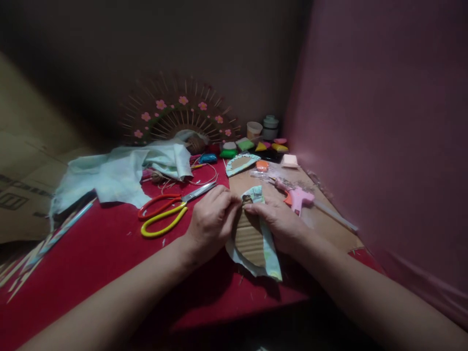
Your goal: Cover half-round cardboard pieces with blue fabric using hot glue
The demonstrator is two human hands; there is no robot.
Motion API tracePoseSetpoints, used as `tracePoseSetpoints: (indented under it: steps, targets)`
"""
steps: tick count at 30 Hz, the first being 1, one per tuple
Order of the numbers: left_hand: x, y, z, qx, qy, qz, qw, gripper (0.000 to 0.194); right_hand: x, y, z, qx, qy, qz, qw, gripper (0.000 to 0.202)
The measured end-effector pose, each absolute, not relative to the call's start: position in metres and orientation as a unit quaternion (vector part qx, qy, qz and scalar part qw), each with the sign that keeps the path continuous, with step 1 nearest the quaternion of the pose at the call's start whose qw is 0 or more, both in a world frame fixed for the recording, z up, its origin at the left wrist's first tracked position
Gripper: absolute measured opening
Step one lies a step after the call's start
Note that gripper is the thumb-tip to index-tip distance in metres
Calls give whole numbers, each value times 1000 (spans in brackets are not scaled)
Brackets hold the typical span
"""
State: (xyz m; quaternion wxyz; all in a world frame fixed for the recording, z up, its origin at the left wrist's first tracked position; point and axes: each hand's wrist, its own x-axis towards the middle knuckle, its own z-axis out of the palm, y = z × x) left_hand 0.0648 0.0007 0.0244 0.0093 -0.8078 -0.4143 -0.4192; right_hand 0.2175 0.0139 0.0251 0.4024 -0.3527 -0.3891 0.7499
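Note:
Both hands hold a curved piece of corrugated cardboard [249,240] edged with light blue cloth, above the front of the red-covered table. My left hand [214,217] pinches its upper left edge with bent fingers. On the other side, my right hand [280,222] grips the upper right edge, its thumb lying over the cardboard. The cloth strip hangs past the lower right corner. Scissors [183,202] with one red and one yellow handle lie left of my left hand, blades partly spread. Behind the hands rests a second cloth-edged cardboard piece [241,164].
A pink glue gun [298,195] lies on a cardboard sheet [329,224] at the right. Light blue cloth [106,175] covers the back left. A stick fan with pink flowers [183,112] stands behind, beside colourful clay packs [244,144]. Sticks [58,243] lie left.

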Motion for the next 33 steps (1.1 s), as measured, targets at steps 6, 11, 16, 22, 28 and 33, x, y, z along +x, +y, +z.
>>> tracePoseSetpoints:
  steps: [6, 11, 16, 22, 28, 33]
  targets:
    - [69, 2, 19, -843, -373, -356, 152, 23, 218, 19, 22, -331, -383, 746, 433, 7]
    - [65, -3, 30, -865, -362, -337, 85, 25, 222, 23, 21, -292, -374, 776, 414, 10]
    - [53, 3, 49, -691, -467, -515, -199, 15, 224, 21, 21, -264, -386, 790, 397, 16]
    - [52, 23, 31, -509, -445, -452, -582, 20, 222, 17, 23, -248, -393, 812, 353, 13]
    - [54, 18, 29, -534, -451, -453, -554, 23, 222, 16, 21, -255, -390, 815, 345, 13]
    - [60, 11, 38, -662, -514, -426, -341, 25, 221, 15, 19, -237, -400, 814, 347, 7]
